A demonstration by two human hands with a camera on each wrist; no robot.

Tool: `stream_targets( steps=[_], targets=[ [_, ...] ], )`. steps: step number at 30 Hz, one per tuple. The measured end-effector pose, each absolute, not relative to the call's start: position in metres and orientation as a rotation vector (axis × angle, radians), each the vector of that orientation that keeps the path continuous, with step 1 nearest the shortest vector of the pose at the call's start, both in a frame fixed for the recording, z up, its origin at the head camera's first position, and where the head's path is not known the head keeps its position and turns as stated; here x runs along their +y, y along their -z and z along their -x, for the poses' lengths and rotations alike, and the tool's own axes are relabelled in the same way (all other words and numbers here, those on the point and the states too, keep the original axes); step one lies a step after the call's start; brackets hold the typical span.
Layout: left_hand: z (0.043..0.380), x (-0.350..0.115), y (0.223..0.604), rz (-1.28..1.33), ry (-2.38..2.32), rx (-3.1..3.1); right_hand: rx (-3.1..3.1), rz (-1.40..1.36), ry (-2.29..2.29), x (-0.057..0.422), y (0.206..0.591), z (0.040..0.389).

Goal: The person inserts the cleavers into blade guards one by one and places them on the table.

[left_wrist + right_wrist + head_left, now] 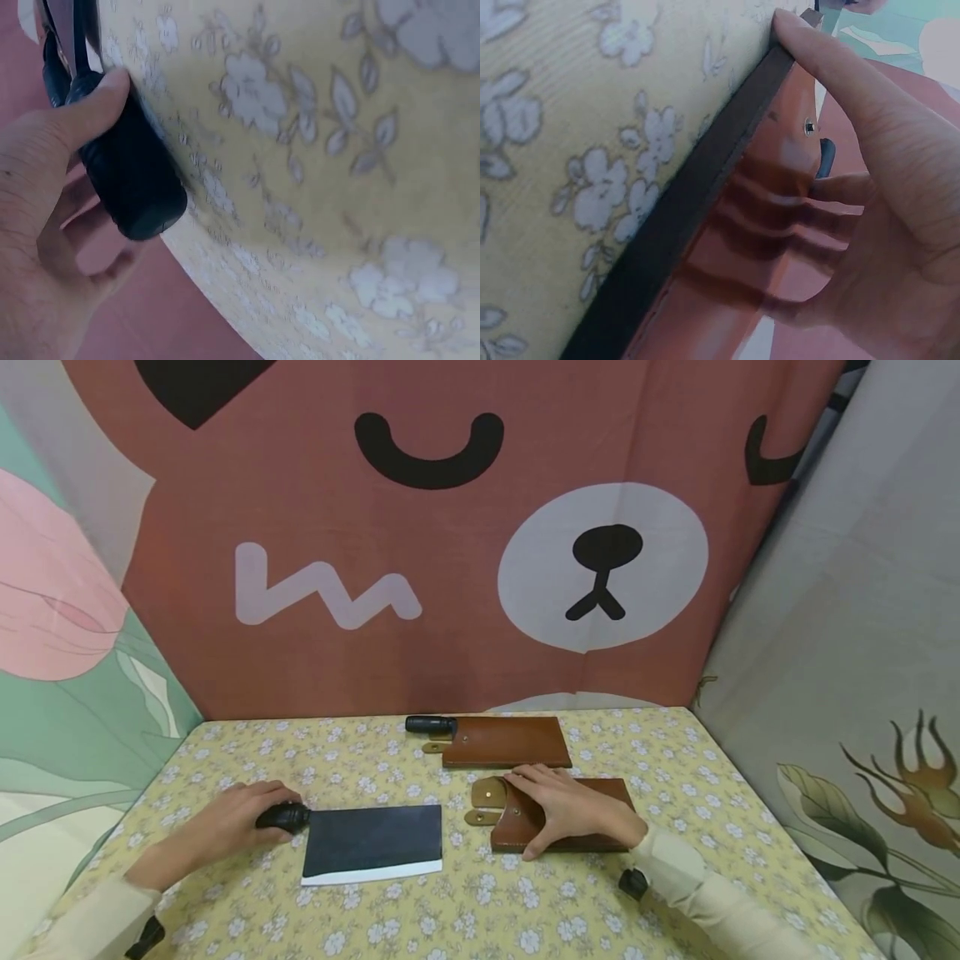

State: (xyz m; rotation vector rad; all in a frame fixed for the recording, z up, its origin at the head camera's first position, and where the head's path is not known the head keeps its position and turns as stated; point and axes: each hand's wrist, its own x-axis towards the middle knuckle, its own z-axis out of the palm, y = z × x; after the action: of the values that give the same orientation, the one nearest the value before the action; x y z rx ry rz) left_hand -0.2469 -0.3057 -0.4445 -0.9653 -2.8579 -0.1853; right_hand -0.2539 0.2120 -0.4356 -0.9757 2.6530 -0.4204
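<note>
A cleaver (373, 842) with a dark blade and a bright lower edge lies left of centre on the cloth. My left hand (238, 823) grips its black handle (135, 172), thumb laid along it in the left wrist view. To the right is a brown leather sheath (600, 843) with tan strap ends and metal snaps. My right hand (566, 806) holds it from above, spread across its width. In the right wrist view the thumb (821, 52) is at the sheath's dark near edge, and the other fingers (832, 221) reach its far side.
Behind the right hand lies a second brown sheath (510, 742) with a black handle (430, 725) sticking out of its left end. A yellow floral cloth (405, 927) covers the table. A bear-print curtain (450, 652) rises at the back, with printed fabric on both sides.
</note>
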Motion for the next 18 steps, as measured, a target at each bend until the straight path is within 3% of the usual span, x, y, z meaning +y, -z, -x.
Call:
stream_targets(
  steps=[18],
  targets=[
    [0.241,-0.293,0.459,0.841,0.086,-2.591,2.661,0.953,0.379,0.216,0.433,0.260]
  ],
)
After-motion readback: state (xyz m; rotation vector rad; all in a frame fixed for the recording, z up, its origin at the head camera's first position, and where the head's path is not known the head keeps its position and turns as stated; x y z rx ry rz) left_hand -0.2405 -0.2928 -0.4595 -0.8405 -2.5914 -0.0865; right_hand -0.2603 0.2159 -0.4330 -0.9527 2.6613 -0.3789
